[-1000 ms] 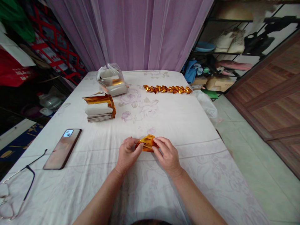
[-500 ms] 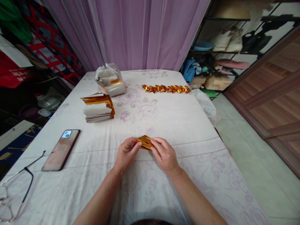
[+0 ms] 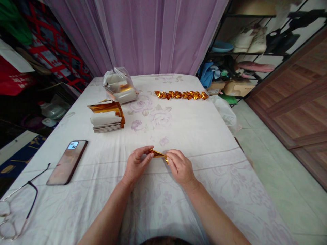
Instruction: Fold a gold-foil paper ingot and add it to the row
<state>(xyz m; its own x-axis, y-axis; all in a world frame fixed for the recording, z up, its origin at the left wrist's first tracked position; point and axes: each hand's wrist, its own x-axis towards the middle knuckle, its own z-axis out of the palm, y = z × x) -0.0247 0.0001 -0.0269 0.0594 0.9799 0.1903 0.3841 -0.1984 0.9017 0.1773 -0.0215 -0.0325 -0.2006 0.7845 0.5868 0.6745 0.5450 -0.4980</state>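
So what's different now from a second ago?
The gold paper between the hands showed a wide face before; now it looks like a narrow strip, folded or tipped, I can't tell which. The left hand and right hand both still hold it. The gold row, paper stack, phone and glasses stayed put.

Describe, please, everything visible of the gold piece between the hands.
The gold piece is shiny, looks like foil or metallic paper, and shows as a narrow, folded strip sloping down toward the right hand. The left hand pinches one end, the right hand the other; both ends are partly hidden. Contact with the tablecloth is unclear.
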